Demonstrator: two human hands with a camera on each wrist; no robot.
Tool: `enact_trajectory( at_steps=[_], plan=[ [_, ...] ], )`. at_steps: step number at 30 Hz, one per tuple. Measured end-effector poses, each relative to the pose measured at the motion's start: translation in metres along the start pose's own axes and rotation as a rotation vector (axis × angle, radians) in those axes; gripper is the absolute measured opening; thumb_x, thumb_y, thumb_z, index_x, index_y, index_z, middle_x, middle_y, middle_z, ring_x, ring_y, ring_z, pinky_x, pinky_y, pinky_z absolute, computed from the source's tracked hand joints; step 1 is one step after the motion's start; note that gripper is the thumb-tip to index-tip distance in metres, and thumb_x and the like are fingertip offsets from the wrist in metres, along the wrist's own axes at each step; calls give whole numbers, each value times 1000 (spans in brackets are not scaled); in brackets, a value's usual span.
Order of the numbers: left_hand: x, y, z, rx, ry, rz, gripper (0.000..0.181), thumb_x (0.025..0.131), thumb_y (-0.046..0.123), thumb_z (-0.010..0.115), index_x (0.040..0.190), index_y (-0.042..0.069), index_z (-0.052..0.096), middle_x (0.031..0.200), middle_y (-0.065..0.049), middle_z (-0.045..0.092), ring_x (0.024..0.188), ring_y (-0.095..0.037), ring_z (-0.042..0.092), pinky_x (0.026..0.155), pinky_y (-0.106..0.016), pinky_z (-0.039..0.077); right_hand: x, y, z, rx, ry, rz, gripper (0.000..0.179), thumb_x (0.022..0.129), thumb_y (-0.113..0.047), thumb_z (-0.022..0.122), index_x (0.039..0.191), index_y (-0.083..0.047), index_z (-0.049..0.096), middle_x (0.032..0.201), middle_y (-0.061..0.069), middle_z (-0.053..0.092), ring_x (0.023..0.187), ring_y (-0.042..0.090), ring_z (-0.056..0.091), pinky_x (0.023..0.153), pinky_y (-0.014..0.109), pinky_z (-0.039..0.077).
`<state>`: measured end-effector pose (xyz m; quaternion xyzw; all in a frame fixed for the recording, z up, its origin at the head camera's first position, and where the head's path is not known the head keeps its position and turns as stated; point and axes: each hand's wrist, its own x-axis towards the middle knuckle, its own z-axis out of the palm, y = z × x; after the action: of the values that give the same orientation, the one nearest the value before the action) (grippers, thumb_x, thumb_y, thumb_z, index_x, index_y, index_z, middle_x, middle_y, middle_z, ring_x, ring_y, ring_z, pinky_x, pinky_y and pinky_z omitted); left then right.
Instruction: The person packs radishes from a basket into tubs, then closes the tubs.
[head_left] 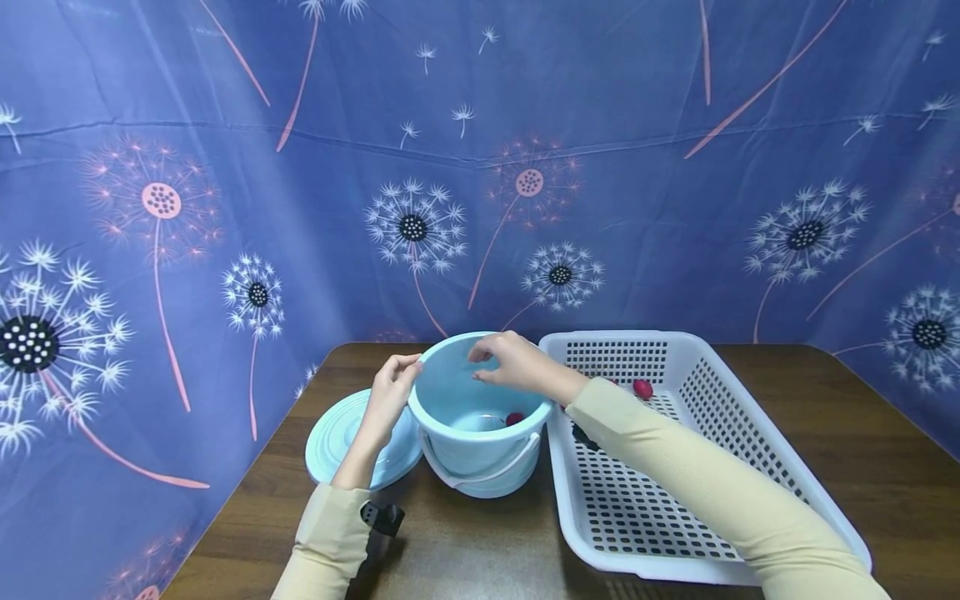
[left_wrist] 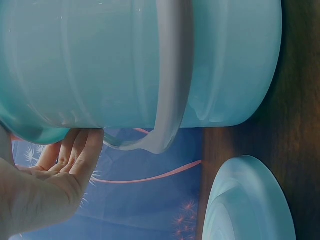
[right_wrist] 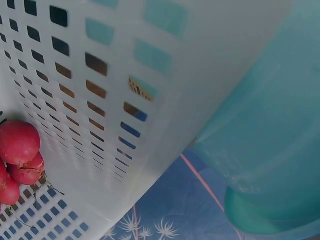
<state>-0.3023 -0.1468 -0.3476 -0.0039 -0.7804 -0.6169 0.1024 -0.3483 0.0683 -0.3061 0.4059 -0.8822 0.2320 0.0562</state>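
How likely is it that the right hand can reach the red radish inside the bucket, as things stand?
Yes, probably: the right hand is over the open bucket, the lid lies aside, and nothing visible covers the red radish.

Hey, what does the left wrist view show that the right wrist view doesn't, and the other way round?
Only the left wrist view shows the left hand at the bucket, the bucket's pale handle and the light blue lid.

Only the right wrist view shows the white slotted basket and the round red vegetables in it.

Both share the light blue bucket and the blue dandelion-patterned cloth.
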Motion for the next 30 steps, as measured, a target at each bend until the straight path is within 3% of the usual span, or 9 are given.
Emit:
enact_trajectory(
  at_steps=[19,30],
  plan=[
    [1,-1,0,-9,-7,-3,33,95,24,50,120,3,54,128,-14,55,122,-29,48,101,-47,38,1,4,2,65,87,-22,32,81,-18,73,108,-1,67,104,14,68,98,28,63,86,40,52],
    [1,-1,0,-1,7,1,32,95,24,50,119,4,55,126,-14,57,119,-28,50,98,-44,40,-5,4,-7,79,116,-29,31,83,-20,72,108,-3,67,105,13,68,99,26,63,86,38,52]
  ],
)
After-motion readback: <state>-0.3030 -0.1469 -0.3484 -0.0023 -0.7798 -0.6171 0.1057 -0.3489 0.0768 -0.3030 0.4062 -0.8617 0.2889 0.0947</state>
